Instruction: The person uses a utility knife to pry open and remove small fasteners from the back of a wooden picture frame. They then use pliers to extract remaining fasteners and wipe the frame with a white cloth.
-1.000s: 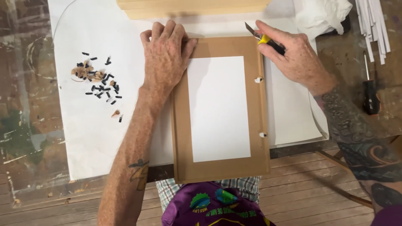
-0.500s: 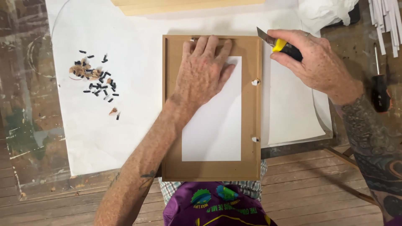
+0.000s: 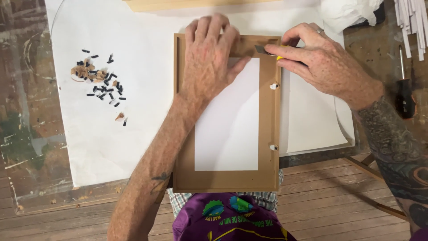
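My left hand (image 3: 207, 62) slid up, now pressing flat on the picture frame (image 3: 227, 180); right hand (image 3: 323, 62) brought the utility knife (image 3: 267, 50) to its top-right corner.

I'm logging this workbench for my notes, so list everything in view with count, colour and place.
picture frame back: one, brown, centre, face down
white panel: one, inside the frame
small clips: two, whitish, frame's right rail
paper sheet: one large, white, under the frame
scraps: a small pile, black and tan, left on the sheet
screwdriver: one, black handle, far right
white strips: several, top right
crumpled paper: one, white, top
utility knife: one, yellow body, in right hand
left hand: flat on the frame's top
right hand: gripping the knife
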